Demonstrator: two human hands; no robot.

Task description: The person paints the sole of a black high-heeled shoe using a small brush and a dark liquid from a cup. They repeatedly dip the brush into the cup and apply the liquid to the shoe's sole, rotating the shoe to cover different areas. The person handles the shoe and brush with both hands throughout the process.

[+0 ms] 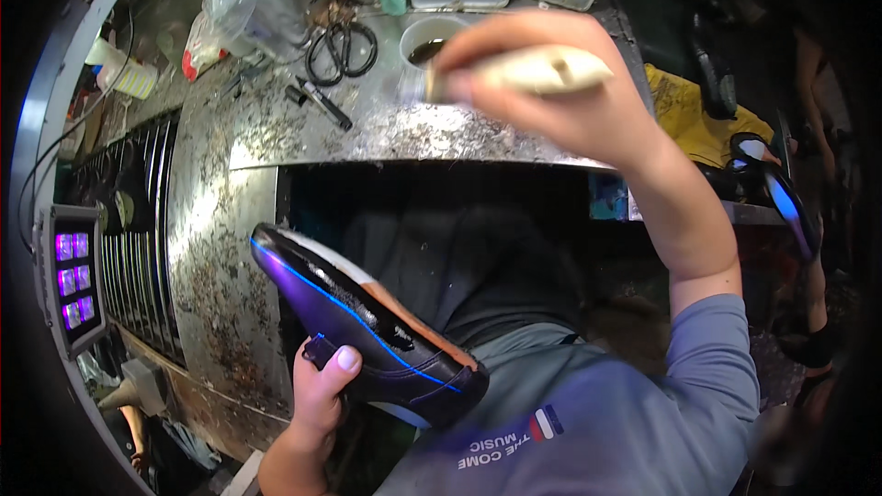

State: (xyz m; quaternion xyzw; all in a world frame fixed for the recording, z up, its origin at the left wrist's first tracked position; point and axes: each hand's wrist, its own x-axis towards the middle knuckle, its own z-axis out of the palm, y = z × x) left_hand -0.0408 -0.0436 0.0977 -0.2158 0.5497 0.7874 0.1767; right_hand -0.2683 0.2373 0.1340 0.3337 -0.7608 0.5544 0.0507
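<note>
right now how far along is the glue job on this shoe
Done: hard to tell; the sole shows no clear wet coat. In hand: the left hand grips the dark shoe sole-up, while the right hand holds a brush beside the small cup. Left: probably brushing the sole.

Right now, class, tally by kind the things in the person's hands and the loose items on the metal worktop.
Shoe, left hand: 1
Brush, right hand: 1
Scissors: 1
Marker pen: 1
Plastic bottle, green cap: 1
Small cup of dark liquid: 1
Total: 6
</note>
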